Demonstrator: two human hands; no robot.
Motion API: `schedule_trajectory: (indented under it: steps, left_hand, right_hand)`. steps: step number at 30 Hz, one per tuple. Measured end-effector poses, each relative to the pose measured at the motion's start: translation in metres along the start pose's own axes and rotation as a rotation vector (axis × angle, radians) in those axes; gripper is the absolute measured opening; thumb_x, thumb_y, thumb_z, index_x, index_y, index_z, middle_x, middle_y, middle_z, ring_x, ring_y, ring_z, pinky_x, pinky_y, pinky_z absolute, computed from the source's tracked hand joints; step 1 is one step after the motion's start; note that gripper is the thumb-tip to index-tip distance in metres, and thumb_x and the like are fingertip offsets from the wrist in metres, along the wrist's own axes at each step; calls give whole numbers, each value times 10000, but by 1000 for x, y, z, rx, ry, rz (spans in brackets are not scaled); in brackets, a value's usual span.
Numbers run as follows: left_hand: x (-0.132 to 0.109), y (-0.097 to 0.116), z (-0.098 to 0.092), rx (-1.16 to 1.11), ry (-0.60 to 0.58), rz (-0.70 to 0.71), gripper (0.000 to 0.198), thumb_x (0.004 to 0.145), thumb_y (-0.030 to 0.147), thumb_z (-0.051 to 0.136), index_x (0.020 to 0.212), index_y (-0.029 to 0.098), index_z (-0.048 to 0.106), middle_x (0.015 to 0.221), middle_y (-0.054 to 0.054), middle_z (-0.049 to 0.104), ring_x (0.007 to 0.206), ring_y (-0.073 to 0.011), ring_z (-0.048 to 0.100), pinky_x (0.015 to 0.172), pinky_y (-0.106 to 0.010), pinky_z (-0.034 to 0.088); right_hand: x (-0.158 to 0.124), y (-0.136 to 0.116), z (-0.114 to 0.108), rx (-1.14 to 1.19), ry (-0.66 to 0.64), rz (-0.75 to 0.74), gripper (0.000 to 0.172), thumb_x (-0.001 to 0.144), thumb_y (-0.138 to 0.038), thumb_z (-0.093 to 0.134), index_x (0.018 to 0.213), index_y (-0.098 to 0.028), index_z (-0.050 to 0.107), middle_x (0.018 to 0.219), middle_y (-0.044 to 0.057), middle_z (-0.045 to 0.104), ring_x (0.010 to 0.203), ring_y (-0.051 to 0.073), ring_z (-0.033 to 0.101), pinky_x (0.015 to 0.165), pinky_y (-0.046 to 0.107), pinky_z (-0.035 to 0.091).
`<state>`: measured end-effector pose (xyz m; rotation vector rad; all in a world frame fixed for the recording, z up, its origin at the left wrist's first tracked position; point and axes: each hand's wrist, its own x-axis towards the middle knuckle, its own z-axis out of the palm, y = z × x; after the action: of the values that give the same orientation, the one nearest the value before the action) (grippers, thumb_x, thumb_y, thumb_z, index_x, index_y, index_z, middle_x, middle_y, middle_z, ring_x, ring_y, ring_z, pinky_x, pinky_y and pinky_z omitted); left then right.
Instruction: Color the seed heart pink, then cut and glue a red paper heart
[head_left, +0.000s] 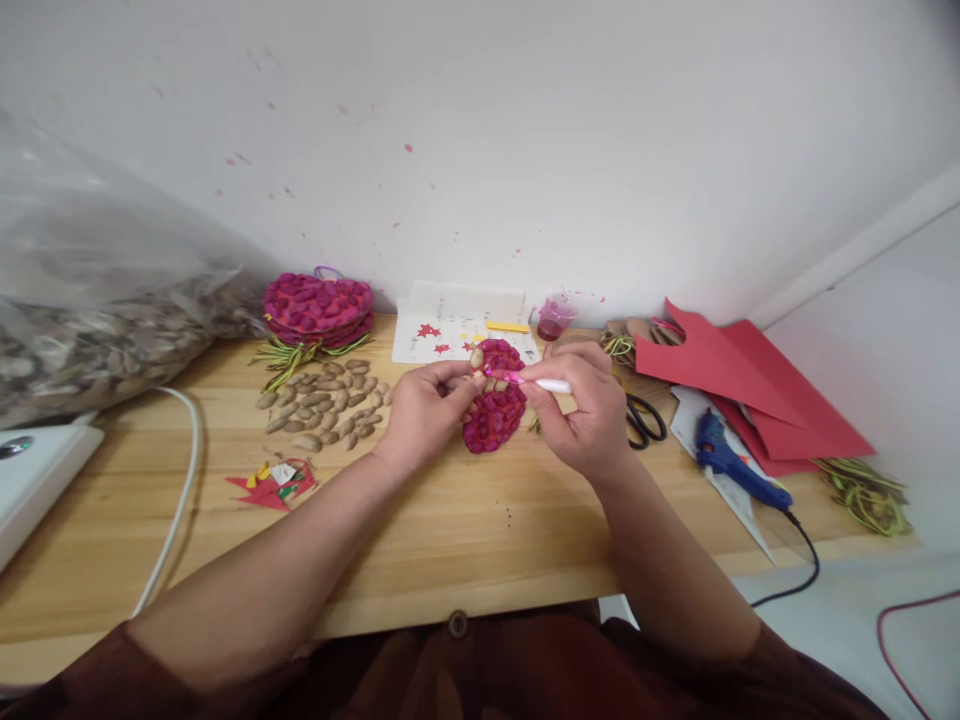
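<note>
My left hand [426,405] grips the edge of a disc covered in peanuts [491,420], most painted magenta, with a few pale ones showing near my fingertips. In my right hand [577,400] is a paintbrush with a white handle [553,385]. Its magenta-stained end touches the peanuts close to my left thumb. Behind the disc, a clear plastic cup of magenta paint [556,318] stands by the wall. Part of the disc is hidden by my fingers.
Loose peanuts [322,405], stacked magenta discs [319,305] and paper scraps [274,485] lie left, beside a large bag of peanuts [97,350]. Right are scissors [646,420], a blue glue gun [739,470] and red card [765,390]. A white sheet with stars [412,345] lies behind.
</note>
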<state>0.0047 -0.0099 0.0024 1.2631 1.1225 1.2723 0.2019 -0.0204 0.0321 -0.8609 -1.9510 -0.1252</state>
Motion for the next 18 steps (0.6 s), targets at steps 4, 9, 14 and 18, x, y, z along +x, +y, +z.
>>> schedule_trajectory:
  steps: [4,9,14,18]
  left_hand:
    - [-1,0,1,12,9,21,362,754,435,802,947,129,811,607,1,621,540,-122,520,541,-239,448]
    - [-2,0,2,36,7,59,357,769,407,789,995,133,819,619,6,617,549,-120,516,559,-236,454]
    - [-4,-1,3,60,8,99,344,790,394,781,1035,156,827,668,-5,648,581,-126,537,583,-234,465]
    - [-4,-2,3,40,22,81,328,773,400,798,993,158,830,648,-2,635,566,-125,523,576,-235,466]
  right_hand:
    - [0,-2,0,-46,36,-17,97,903,-184,699,964,-257,715,833,21,749,886,232,653,843,433,512]
    - [-1,-1,-1,-41,96,9,121,899,-194,707,992,-269,722,858,27,748,893,237,660,840,434,523]
    - [-1,-6,1,-57,93,1,121,903,-187,697,998,-261,708,865,30,749,874,235,660,836,432,517]
    - [1,-14,1,-77,51,-25,89,913,-183,672,968,-251,687,824,25,736,834,226,652,809,419,506]
